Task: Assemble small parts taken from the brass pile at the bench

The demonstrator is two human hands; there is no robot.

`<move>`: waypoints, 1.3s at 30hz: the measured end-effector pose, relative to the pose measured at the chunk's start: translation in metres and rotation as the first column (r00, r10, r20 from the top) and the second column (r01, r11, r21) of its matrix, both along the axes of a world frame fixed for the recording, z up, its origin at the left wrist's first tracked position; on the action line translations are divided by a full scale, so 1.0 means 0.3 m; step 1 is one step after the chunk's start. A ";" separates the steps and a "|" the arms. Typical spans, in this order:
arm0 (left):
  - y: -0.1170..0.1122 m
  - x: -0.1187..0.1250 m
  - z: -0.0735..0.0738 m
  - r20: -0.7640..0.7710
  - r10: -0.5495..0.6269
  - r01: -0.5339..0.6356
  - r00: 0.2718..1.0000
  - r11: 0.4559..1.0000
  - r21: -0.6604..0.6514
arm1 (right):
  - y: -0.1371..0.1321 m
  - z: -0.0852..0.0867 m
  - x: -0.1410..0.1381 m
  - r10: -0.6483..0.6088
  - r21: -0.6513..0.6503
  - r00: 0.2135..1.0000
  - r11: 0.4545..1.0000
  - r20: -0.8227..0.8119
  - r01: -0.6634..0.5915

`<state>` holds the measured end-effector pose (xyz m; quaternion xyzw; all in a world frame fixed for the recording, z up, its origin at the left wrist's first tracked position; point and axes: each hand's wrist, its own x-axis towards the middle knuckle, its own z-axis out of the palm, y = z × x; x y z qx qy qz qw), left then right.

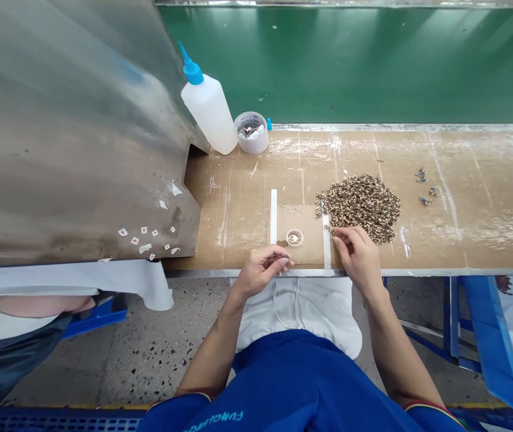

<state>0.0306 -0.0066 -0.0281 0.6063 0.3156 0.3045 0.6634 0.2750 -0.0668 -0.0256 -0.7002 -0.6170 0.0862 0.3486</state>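
My left hand (266,267) is at the table's front edge, thumb and fingertips pinched together; whatever they hold is too small to make out. Just beyond it, a small clear cup (294,238) with white stuff and a thin stick sits on a cardboard square (308,225). My right hand (360,257) reaches to the near left edge of a heap of small brown-and-gold pieces (362,201). Its thumb and index finger close on one small piece (333,232) beside the heap.
A white squeeze bottle (213,111) with a blue nozzle stands at the back left, beside a tape roll (252,141) holding scraps. Several blue-tipped pieces (423,186) lie right of the heap. A metal housing (80,150) bounds the left; a green belt (350,66) runs behind.
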 end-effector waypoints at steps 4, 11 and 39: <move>-0.001 -0.003 0.000 -0.011 -0.008 0.009 1.000 1.000 0.010 | 0.018 -0.012 -0.008 -0.035 -0.023 0.999 0.999 0.016 0.035; -0.008 -0.004 -0.008 -0.091 -0.019 0.029 0.996 0.994 0.106 | 0.019 -0.015 -0.017 -0.050 -0.029 0.998 0.998 0.030 0.051; -0.021 0.007 0.005 -0.186 0.106 -0.035 0.977 0.937 0.349 | -0.017 0.031 -0.085 0.123 0.054 0.956 0.992 -0.266 -0.113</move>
